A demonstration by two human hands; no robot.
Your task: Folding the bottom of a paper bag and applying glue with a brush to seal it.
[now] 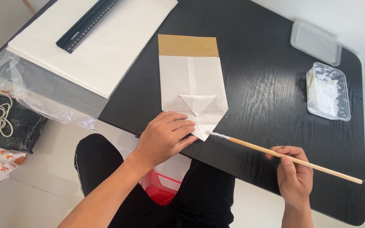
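At the near table edge (119, 122), our left hand (165, 137) presses flat on the folded bottom of the white paper bag (191, 84), whose long axis runs toward twelve o'clock. Our right hand (294, 173) pinches a wooden brush (284, 156), its tip touching the fold's point at three o'clock of the left hand. Bare tabletop lies at two o'clock before the glue tub (328, 90).

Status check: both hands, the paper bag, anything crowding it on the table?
Left hand flat on paper bag. Right hand holds brush, tip at folded flap. Paste tub and ruler stand apart.
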